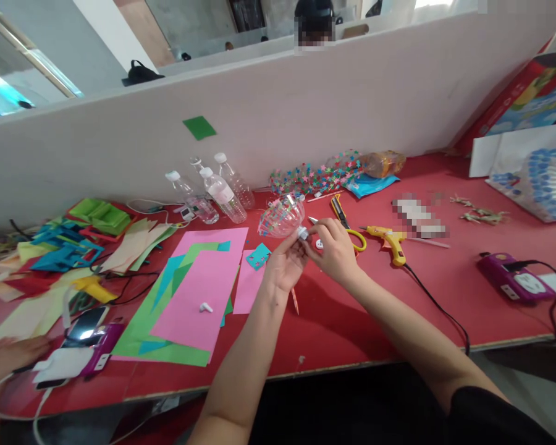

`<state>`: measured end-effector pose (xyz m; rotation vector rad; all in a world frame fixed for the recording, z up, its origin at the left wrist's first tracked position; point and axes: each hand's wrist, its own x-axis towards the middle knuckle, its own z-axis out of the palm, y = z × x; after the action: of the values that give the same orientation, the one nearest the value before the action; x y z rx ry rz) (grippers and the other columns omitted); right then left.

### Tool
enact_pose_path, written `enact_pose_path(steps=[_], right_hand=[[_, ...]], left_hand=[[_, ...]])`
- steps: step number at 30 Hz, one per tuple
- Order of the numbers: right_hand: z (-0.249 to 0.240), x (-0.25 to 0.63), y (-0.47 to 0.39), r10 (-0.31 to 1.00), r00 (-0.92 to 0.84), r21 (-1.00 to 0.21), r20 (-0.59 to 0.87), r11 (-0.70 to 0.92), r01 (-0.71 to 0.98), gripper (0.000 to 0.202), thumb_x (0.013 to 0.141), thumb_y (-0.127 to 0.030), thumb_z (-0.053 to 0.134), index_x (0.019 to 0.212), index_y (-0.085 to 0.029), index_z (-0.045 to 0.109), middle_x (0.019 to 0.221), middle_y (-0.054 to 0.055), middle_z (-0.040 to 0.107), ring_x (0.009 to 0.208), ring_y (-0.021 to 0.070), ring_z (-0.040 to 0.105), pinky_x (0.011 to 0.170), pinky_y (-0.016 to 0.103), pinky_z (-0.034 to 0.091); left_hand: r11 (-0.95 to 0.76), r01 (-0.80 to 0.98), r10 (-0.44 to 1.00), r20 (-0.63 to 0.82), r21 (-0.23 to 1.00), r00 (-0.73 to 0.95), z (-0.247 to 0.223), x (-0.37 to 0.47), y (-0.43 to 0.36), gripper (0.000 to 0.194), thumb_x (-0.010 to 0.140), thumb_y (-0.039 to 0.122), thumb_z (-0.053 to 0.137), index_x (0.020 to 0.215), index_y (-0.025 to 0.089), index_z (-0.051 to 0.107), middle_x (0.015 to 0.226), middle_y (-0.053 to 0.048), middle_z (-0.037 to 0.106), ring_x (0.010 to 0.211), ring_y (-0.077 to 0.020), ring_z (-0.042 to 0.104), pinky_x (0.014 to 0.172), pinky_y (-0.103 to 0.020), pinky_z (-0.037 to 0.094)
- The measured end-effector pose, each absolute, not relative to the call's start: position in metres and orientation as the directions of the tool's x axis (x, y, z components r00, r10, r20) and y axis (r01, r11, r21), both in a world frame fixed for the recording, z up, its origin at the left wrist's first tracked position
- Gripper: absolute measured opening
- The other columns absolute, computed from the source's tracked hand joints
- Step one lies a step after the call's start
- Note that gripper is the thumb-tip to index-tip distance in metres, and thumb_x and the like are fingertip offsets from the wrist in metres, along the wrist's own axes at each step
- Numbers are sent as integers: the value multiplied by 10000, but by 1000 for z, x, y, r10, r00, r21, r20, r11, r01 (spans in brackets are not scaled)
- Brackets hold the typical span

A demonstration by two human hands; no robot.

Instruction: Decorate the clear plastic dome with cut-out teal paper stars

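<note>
Head view: mid-frame, left hand [286, 266] and right hand [336, 250] pinch a white piece [303, 233] at their fingertips, by a clear dome's [282, 217] lower right.

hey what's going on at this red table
A person's left hand and right hand hold a small white piece at their fingertips. Just beyond is a clear plastic form with small coloured bits. A yellow glue gun lies to the right, layered coloured paper to the left.
</note>
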<state>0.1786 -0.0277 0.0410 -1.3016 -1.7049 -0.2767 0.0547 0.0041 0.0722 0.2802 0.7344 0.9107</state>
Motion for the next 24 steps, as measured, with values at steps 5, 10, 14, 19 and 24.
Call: enact_pose_path(steps=[5,10,14,19,24], right_hand=[[30,184,-35,631,68,-434,773,447,782,85,882,-196,582,958,-208,546,969,102,616,938,259,580,818,405,509],[11,191,-38,705,144,-608,694,468,641,113,868,-182,605,960,-208,545,959,74,593,910,226,586,797,375,513],[-7,190,-38,744,153,-649,650,439,622,91,863,-189,612,904,-216,536,921,59,584,875,213,582,785,370,518],[-17,185,-40,763,64,-601,643,452,659,55,871,-179,581,877,-212,538,920,82,589,905,228,581,807,386,528],[-13,184,-43,820,141,-748,555,418,515,88,849,-236,617,893,-221,542,897,49,580,846,200,585,793,373,524]], left_hand=[[578,-608,815,-423,544,396,63,62,-1,146,893,125,601,774,127,685,716,-18,703,683,-80,668,665,-167,517],[449,-536,882,-262,715,391,42,63,1,125,725,138,763,839,146,712,838,-21,750,786,-119,703,752,-217,521],[432,-477,880,-242,765,408,23,57,3,236,643,194,838,843,159,717,860,-20,758,831,-154,718,791,-255,527],[442,-454,870,-248,773,426,9,49,2,238,658,211,838,858,159,718,848,-32,757,817,-155,719,755,-244,525],[361,-384,902,-215,850,374,0,39,2,335,622,219,866,920,153,726,875,-37,756,830,-171,720,783,-267,538]])
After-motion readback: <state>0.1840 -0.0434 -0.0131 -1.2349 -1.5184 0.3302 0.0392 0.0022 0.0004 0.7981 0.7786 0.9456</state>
